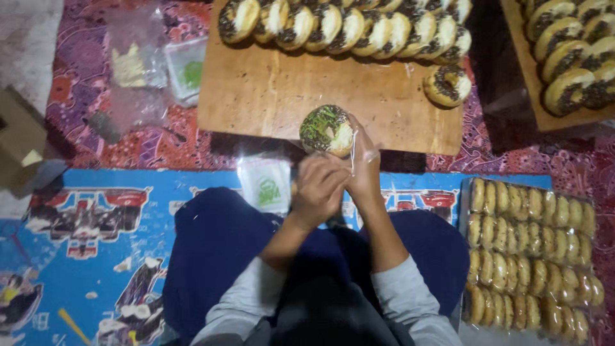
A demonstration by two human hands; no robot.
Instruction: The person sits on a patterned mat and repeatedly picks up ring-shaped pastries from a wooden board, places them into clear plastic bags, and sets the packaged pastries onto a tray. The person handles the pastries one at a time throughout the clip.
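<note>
Both hands met over the lap: the right hand (pixel 364 168) gripped the sprinkled doughnut (pixel 327 131) inside a clear wrapper (pixel 359 150), while the left hand (pixel 318 190) pinched it shut near the wooden board (pixel 288 96).

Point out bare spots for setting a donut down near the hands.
Free: wooden board below the donut row, left of the lone donut; blue mat left of the knees. Crowded: bagged donuts at right, plastic bags upper left.
</note>
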